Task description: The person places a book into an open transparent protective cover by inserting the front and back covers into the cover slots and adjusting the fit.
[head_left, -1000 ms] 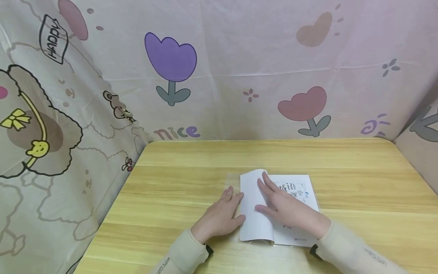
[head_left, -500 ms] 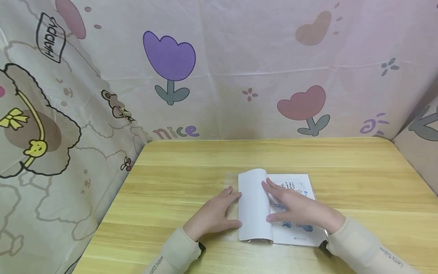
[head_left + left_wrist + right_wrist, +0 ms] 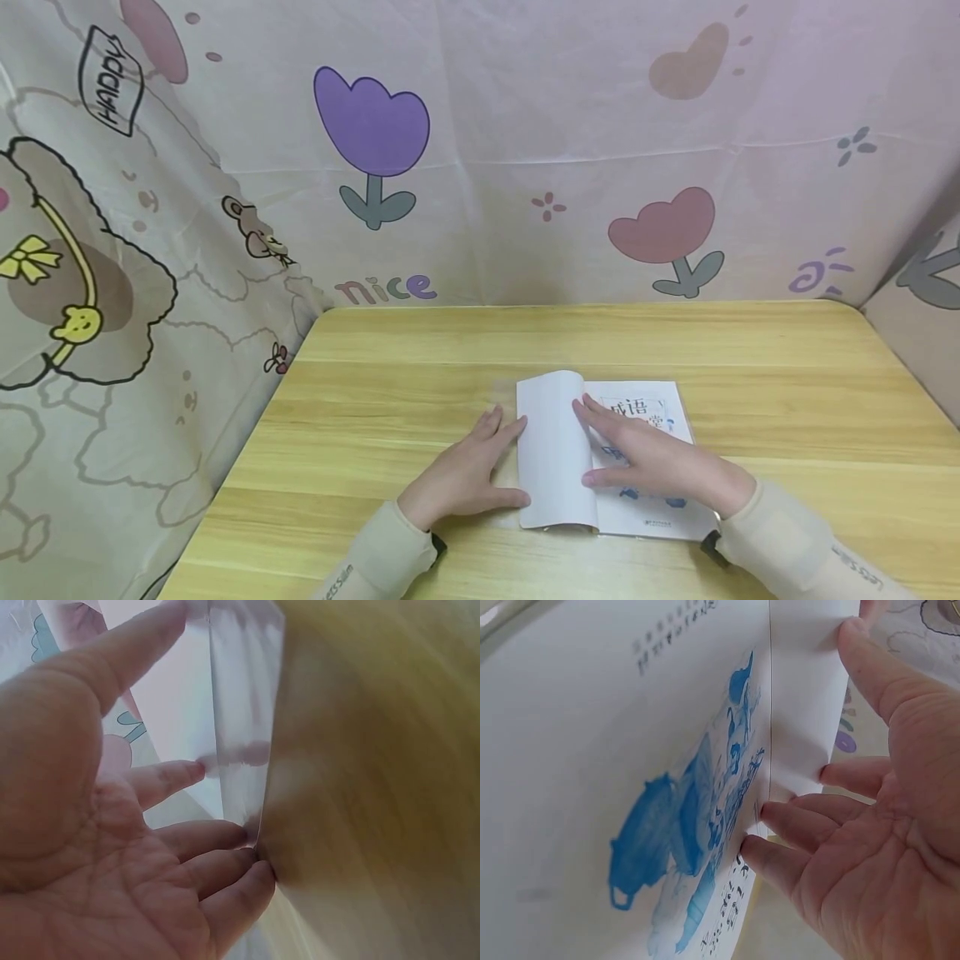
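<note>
A thin book lies on the table, its white title page (image 3: 660, 523) printed with dark characters and a blue picture. The turned-over white leaf (image 3: 555, 467) bows upward along the fold at its left. My left hand (image 3: 465, 471) has its fingers spread, thumb and fingertips at the leaf's outer edge; in the left wrist view a strip of clear plastic film (image 3: 244, 682) runs along that edge. With fingers extended, my right hand (image 3: 656, 458) reaches across the title page, its fingertips against the leaf near the fold. The blue picture (image 3: 652, 832) shows close up in the right wrist view.
The wood-grain table (image 3: 360, 400) extends around the book to its rounded back corners. A patterned cloth (image 3: 487, 167) hangs behind it and along both sides. Both forearms wear light sleeves (image 3: 795, 525) with dark bands at the wrists.
The leaf's outer edge has shifted left, so it spreads wider. My left hand has moved slightly left with it, while my right hand has drawn back right, baring more of the blue picture.
</note>
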Demonstrator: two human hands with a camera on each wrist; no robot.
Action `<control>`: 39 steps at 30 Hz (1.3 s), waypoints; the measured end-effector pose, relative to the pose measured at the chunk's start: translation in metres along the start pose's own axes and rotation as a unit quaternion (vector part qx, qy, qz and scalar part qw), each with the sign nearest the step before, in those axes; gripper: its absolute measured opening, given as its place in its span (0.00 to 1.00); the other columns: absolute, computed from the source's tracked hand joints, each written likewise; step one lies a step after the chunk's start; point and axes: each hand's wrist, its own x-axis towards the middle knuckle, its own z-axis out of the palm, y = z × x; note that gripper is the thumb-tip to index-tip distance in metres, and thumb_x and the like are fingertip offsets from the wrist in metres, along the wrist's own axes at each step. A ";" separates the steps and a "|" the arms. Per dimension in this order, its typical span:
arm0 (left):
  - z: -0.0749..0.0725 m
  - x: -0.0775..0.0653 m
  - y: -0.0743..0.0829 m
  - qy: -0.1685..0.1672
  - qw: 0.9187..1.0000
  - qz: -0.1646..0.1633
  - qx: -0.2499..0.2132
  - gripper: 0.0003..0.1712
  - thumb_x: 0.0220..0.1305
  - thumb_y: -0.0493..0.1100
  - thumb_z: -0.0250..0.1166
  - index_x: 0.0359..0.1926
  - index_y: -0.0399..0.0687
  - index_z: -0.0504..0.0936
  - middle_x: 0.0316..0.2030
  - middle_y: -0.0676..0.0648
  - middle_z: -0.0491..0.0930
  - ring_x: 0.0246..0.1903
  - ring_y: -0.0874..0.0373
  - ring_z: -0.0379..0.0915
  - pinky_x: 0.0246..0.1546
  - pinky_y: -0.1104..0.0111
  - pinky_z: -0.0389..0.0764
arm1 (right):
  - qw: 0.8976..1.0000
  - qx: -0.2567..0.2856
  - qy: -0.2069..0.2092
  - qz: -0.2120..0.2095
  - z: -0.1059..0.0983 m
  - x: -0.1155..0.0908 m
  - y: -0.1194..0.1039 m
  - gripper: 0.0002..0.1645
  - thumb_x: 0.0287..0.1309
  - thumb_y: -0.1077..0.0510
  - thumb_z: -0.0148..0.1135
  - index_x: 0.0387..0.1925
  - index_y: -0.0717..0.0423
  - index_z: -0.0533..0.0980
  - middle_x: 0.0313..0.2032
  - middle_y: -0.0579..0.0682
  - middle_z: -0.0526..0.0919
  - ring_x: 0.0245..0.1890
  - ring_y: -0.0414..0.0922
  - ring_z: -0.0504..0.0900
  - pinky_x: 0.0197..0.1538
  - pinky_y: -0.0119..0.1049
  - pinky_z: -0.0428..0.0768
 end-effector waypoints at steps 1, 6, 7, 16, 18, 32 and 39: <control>0.000 0.000 0.000 -0.002 1.000 -0.001 0.000 0.59 0.61 0.66 0.78 0.85 0.55 0.60 0.86 0.34 0.47 0.85 0.35 0.48 0.78 0.37 0.65 | 1.000 -0.001 0.001 -0.001 0.000 0.000 0.000 0.60 0.68 0.33 0.68 0.84 0.63 0.55 0.84 0.68 0.53 0.82 0.67 0.60 0.78 0.65 0.64; -0.001 -0.001 0.001 -0.008 1.000 -0.003 0.003 0.59 0.61 0.67 0.77 0.85 0.56 0.59 0.86 0.35 0.47 0.85 0.36 0.48 0.77 0.37 0.67 | 1.000 -0.008 0.002 -0.003 0.002 0.001 -0.003 0.59 0.68 0.32 0.67 0.84 0.62 0.55 0.83 0.69 0.53 0.80 0.69 0.62 0.77 0.67 0.65; -0.001 -0.001 0.001 -0.008 1.000 -0.004 0.004 0.59 0.61 0.67 0.77 0.85 0.56 0.59 0.86 0.35 0.47 0.85 0.37 0.48 0.77 0.37 0.67 | 1.000 -0.009 0.002 -0.002 0.002 0.002 -0.003 0.59 0.69 0.33 0.67 0.84 0.62 0.55 0.83 0.69 0.52 0.80 0.70 0.62 0.77 0.67 0.65; 0.000 -0.001 0.001 -0.010 1.000 -0.003 0.006 0.59 0.62 0.66 0.77 0.85 0.56 0.59 0.86 0.35 0.47 0.85 0.37 0.47 0.78 0.38 0.66 | 1.000 -0.018 0.001 0.002 0.006 0.003 -0.005 0.58 0.69 0.34 0.67 0.84 0.61 0.56 0.83 0.70 0.52 0.79 0.69 0.65 0.76 0.65 0.68; 0.000 -0.001 0.002 -0.010 1.000 -0.003 0.007 0.59 0.62 0.66 0.77 0.85 0.56 0.59 0.86 0.35 0.47 0.85 0.37 0.47 0.79 0.39 0.65 | 1.000 -0.016 0.001 0.002 0.006 0.003 -0.006 0.57 0.69 0.36 0.68 0.84 0.61 0.56 0.83 0.70 0.52 0.79 0.69 0.66 0.76 0.64 0.68; -0.001 -0.001 0.000 -0.012 1.000 0.001 -0.004 0.59 0.62 0.65 0.77 0.86 0.55 0.57 0.86 0.35 0.46 0.86 0.38 0.46 0.79 0.39 0.65 | 0.999 -0.028 0.012 -0.019 0.011 0.011 -0.011 0.57 0.68 0.36 0.70 0.83 0.64 0.57 0.81 0.75 0.54 0.73 0.72 0.72 0.74 0.64 0.71; 0.001 0.000 0.000 -0.011 1.000 -0.002 -0.003 0.59 0.62 0.65 0.77 0.86 0.56 0.58 0.86 0.34 0.46 0.85 0.37 0.47 0.79 0.39 0.66 | 1.000 -0.028 0.008 -0.003 0.013 0.013 -0.016 0.57 0.67 0.38 0.71 0.83 0.62 0.57 0.81 0.73 0.53 0.74 0.71 0.72 0.74 0.63 0.72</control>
